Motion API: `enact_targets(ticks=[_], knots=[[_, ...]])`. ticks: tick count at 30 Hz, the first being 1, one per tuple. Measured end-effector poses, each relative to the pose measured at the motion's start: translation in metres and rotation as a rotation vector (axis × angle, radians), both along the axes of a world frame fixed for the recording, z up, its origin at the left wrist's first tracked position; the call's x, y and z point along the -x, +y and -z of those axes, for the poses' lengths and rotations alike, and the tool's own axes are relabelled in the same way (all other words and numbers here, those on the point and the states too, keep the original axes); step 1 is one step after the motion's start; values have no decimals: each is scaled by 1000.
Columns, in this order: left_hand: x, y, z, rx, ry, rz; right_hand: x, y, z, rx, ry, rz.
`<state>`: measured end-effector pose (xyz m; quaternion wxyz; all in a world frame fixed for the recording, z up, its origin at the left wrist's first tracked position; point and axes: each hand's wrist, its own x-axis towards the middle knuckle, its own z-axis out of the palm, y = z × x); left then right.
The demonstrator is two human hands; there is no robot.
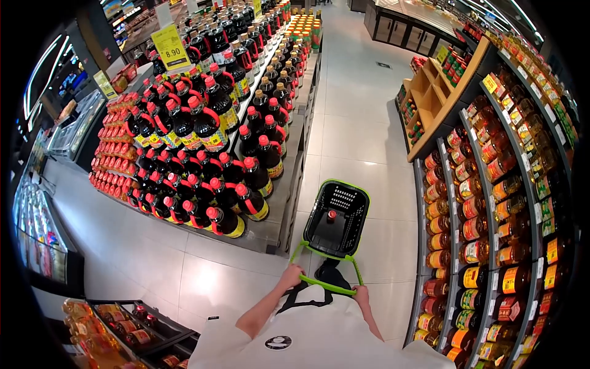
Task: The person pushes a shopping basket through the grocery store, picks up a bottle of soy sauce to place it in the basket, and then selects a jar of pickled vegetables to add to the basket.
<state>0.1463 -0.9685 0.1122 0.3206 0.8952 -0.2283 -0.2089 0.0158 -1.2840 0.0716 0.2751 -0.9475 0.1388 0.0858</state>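
My left hand (293, 274) is closed on the left end of a green basket handle (327, 284), close to my white shirt. The handle's right end is gripped by my right hand (361, 292). Beyond my hands, the handle's green arms join a black basket (350, 234) with a green rim. Inside it stands one dark bottle with a red cap (332, 214), seen from above. My shoe and dark trouser leg show partly under the handle.
To the left, a low platform (270, 230) bears stacked dark bottles with red caps (212, 138). Shelves of jars and bottles (476, 227) line the right side, with a wooden rack (430, 101) farther up. A tiled aisle (347, 117) runs ahead. Bins of bottles (132, 326) stand at lower left.
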Motion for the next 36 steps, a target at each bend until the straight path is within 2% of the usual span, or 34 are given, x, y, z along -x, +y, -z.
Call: enact_targets(ticks=[2, 4, 6, 8, 10, 17, 23, 26, 28, 34, 36], knots=[[-22, -10, -3, 25, -92, -59, -29, -14, 10, 9, -89, -34], [-40, -24, -3, -2, -102, -37, -53, -30, 16, -81, 165, -21], [-64, -39, -2, -34, -116, -11, -79, -45, 19, -118, 161, -26], [-87, -53, -6, -54, -118, -4, -106, -57, 9, -35, -42, -70], [-108, -67, -5, -39, -141, 16, -130, -72, 2, -16, -58, -96], [-176, -122, -16, -197, -31, -20, -200, -114, -29, -13, 28, -56], [-221, -151, 0, -246, -17, 48, -250, -130, -37, 6, 116, 12], [-254, -170, -11, -246, 62, 5, -286, -144, -41, 65, 106, -28], [-277, -178, -15, -206, 120, -23, -310, -156, -47, 29, 202, -21], [-366, -188, -23, -89, 152, 61, -380, -175, -73, -56, 80, -34], [-399, -187, -30, 55, 170, 93, -404, -186, -84, -32, 104, -25]])
